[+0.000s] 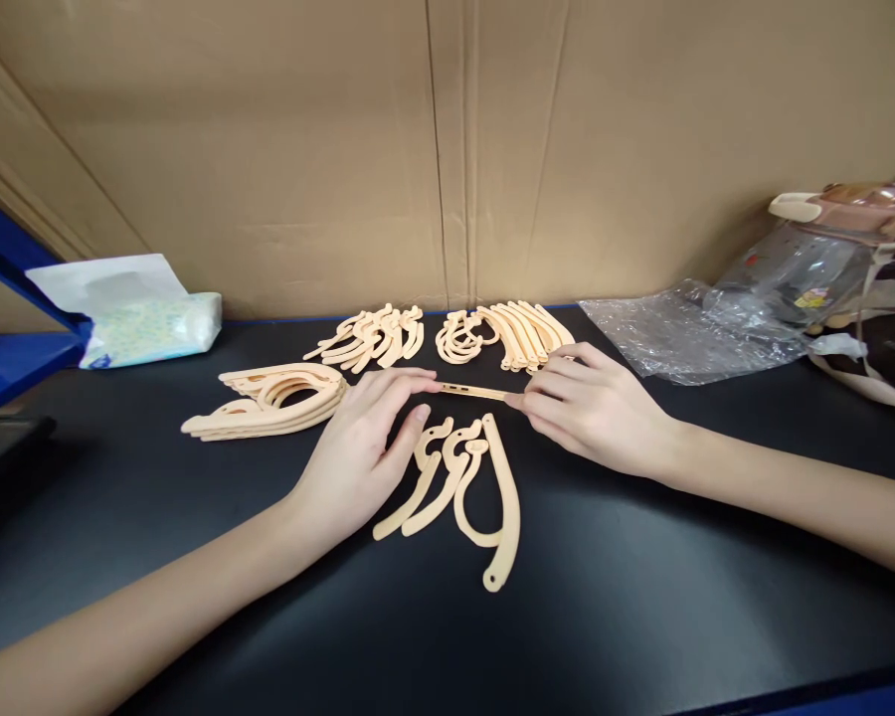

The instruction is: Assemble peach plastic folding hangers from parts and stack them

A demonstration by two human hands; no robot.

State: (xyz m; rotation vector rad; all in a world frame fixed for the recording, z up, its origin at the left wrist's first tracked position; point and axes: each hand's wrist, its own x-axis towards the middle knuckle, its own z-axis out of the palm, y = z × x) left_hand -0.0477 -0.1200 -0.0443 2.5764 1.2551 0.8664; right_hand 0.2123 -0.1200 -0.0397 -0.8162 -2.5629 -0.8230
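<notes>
A thin straight cream plastic strip (471, 391) is held level just above the black table (641, 597), one end pinched by the fingertips of my left hand (358, 452), the other by my right hand (589, 408). Right below it lie three loose cream parts: two curved arms (437, 482) and a hook-shaped piece (501, 517). A stack of wide curved hanger pieces (268, 398) sits left of my left hand. Two more piles of cream parts, a curved-arm pile (373, 336) and a hook pile (511, 333), lie behind the strip.
A cardboard wall (447, 149) closes off the back. A tissue pack (138, 313) lies far left by a blue shelf frame (15, 298). Crumpled clear plastic bag (671, 333) and a clear water bottle (820, 259) lie at the right.
</notes>
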